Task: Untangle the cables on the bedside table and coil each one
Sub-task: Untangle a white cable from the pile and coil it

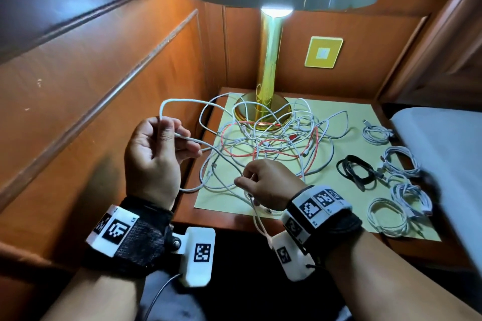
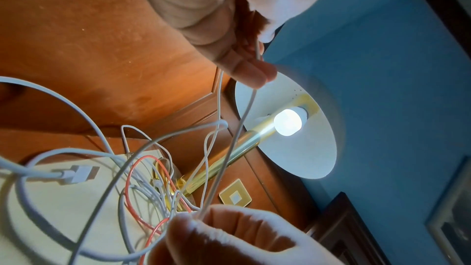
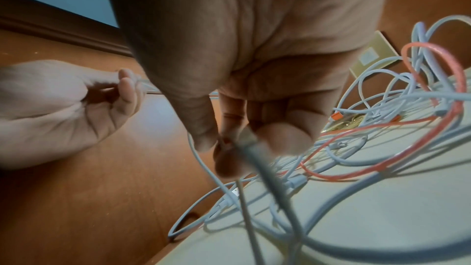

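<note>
A tangle of white cables [image 1: 271, 135] with a red cable [image 1: 310, 148] through it lies on the bedside table [image 1: 234, 219] around the lamp base. My left hand [image 1: 156, 154] is raised left of the table and pinches a loop of white cable [image 1: 182, 104] between thumb and fingers [image 2: 244, 70]. My right hand [image 1: 263, 182] hovers at the front of the tangle and pinches another stretch of white cable [image 3: 244, 142]; its end hangs over the table's front edge. Whether both hands hold the same cable I cannot tell.
A brass lamp [image 1: 270, 60] with a white shade stands at the back. Several coiled white cables [image 1: 391, 214] and a coiled black cable [image 1: 357, 169] lie on the yellow mat [image 1: 344, 219] at the right. Wood panels wall in the left and back; a white bed edge [image 1: 443, 154] is right.
</note>
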Available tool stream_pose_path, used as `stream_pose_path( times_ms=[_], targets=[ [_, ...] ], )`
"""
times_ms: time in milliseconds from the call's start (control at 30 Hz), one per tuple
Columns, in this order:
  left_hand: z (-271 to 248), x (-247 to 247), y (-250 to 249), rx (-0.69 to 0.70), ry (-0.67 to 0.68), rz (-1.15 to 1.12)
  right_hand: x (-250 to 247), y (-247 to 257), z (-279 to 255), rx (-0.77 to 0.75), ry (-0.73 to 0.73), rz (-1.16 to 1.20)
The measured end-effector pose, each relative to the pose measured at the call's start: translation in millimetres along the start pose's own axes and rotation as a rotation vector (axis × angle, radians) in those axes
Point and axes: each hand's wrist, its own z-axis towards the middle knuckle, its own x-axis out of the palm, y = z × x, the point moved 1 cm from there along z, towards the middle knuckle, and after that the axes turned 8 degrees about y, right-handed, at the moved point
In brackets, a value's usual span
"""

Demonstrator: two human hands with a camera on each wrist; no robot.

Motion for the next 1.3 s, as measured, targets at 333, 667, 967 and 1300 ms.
stream_pose_path(
  times_ms=[333,667,967,1300],
  targets=[
    [-5,2,-1,0.04,0.021,0.149,-28,3,-4,-0.247,-0.407,0.473],
    [-17,16,-8,0.104,0.188,0.259,-43,-13,-14,-0.388,-0.627,0.219],
    [-35,44,-6,0.348,0.651,0.31,-55,-34,-9,-0.275,-0.659,0.013],
    [-20,55,54,-0.131,0.763,0.672,-65,-25,-34,-0.422,-0.687,0.365]
  ],
)
